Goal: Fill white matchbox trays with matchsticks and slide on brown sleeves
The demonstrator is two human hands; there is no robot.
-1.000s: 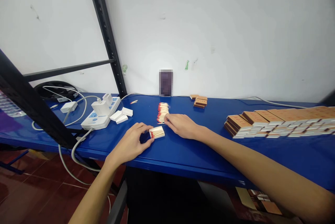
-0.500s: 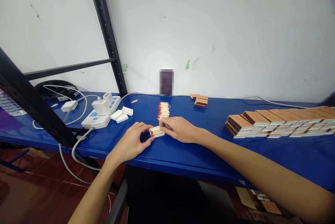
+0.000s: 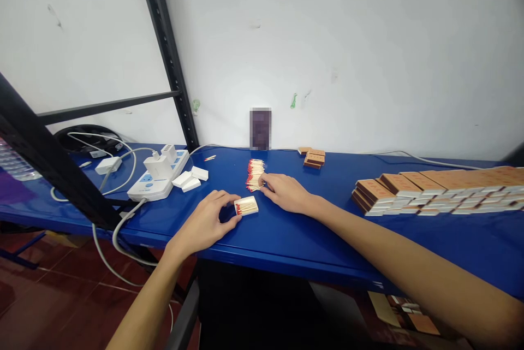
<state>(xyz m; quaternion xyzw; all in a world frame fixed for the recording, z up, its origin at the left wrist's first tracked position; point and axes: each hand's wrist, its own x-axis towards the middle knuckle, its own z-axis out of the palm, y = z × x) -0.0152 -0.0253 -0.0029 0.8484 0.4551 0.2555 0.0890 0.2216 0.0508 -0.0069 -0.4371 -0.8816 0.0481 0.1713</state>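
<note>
A small white matchbox tray (image 3: 251,209) lies on the blue table, with several red-headed matches inside. My left hand (image 3: 208,219) grips its left end between thumb and fingertips. Beyond the tray, a pile of matches (image 3: 256,170) is lined up with the red heads to the left. My right hand (image 3: 284,193) is at the near right end of this pile, its fingers pinched on a match whose shaft shows at the fingertips. The exact number of matches in the pinch is hidden.
Empty white trays (image 3: 190,179) lie at the left beside a power strip (image 3: 164,175) with cables. Small matchboxes (image 3: 314,158) sit at the back, and a long stack of matchboxes (image 3: 434,189) fills the right. A black shelf post (image 3: 170,49) rises at left.
My right hand has moved from the tray up and right to the match pile, uncovering the tray's contents. My left hand stays on the tray.
</note>
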